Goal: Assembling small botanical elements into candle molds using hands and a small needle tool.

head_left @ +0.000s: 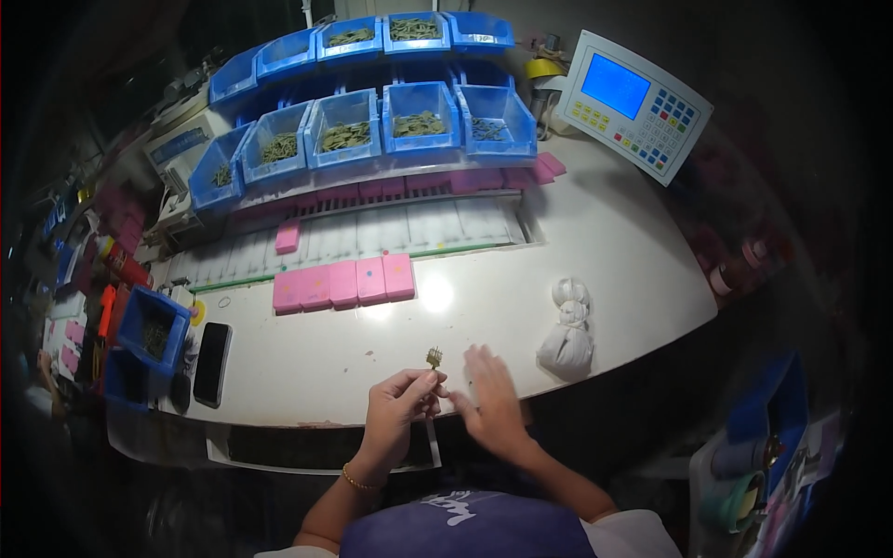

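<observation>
Near the table's front edge, my left hand pinches a small bunch of thin brass-coloured pieces between thumb and fingers. Their upper ends stick up in a little cluster, too small to tell their exact kind. Just to the right, my right hand is open with fingers stretched out, slightly blurred and holding nothing visible. Its thumb side is close to the left fingers. Beyond both hands, a row of several pink blocks lies on the white table. A knotted white cloth bag sits to the right.
Blue bins, several with greenish-gold pieces, stand in two tiers at the back. One pink block lies on the lined white strip. A keypad panel with a blue screen is back right. A phone lies left beside blue bins.
</observation>
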A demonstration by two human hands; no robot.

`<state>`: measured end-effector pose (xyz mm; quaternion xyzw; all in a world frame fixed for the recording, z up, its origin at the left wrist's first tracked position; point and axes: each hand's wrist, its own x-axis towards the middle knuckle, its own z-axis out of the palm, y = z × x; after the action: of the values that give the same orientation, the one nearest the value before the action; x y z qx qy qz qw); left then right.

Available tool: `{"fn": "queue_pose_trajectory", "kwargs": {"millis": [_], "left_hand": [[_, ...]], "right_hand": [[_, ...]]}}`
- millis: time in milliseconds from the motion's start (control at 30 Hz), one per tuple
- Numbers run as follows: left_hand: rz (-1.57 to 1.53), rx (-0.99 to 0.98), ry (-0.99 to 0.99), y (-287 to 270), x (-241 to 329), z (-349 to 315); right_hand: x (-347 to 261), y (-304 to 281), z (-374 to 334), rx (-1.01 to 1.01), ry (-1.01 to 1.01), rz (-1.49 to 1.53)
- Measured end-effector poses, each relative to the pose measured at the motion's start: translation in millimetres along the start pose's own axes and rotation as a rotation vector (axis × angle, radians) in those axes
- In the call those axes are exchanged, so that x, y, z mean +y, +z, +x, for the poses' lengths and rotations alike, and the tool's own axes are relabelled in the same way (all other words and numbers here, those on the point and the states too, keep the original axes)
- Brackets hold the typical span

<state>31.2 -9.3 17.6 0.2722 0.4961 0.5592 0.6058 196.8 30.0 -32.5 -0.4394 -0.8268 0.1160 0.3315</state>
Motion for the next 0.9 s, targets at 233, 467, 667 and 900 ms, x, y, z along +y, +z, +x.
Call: {"fn": "queue_pose_trajectory", "kwargs": {"millis": [233, 467, 667, 900], "left_hand": [[0.013, 0.011, 0.118, -3.0, 2.5, -10.7], [0.036, 0.019, 0.148, 5.3, 6.5, -18.6], [0.039, 0.015, 0.167, 8.6, 5.6, -21.9], [0.006, -0.012, 0.155, 10.4, 7.7, -23.9]], "right_hand": [[-23.3, -19.4, 0.0, -0.200, 0.439, 0.979], [-23.9, -25.6, 21.4, -0.346, 0.480, 1.342], [-21.4, -24.4, 27.0, -0.381, 0.454, 1.406], [-19.9, -22.8, 28.8, -0.375, 0.468, 1.453]]}}
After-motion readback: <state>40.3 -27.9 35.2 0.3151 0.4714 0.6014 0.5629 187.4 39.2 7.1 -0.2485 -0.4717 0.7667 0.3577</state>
